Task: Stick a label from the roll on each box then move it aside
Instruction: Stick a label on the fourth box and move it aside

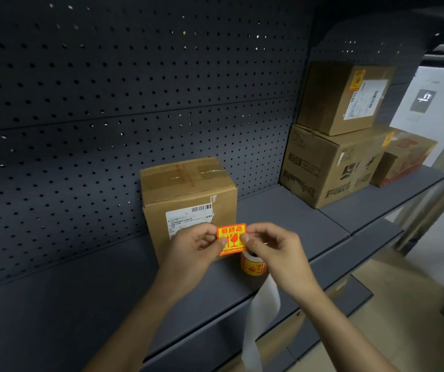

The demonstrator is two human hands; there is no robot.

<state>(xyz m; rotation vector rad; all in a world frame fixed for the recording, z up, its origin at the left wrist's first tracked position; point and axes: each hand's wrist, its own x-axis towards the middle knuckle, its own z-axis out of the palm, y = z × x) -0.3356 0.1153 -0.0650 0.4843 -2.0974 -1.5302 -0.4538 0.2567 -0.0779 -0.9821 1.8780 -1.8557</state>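
Observation:
A brown cardboard box (188, 194) with a white shipping slip stands on the dark shelf (282, 213) against the pegboard. In front of its lower right corner I hold an orange fragile label (232, 239) flat between both hands. My left hand (198, 247) pinches its left edge and my right hand (274, 247) pinches its right edge. The label roll (253, 267) stands on the shelf just below the label, partly hidden by my right hand. A white strip of empty backing paper (262, 312) trails from it over the shelf's front edge.
At the right end of the shelf, a small box with an orange label (345, 99) sits on a larger printed box (331, 167), with another carton (406, 159) beside them. A perforated back panel (108, 103) closes the rear. A lower shelf (349, 291) juts out beneath.

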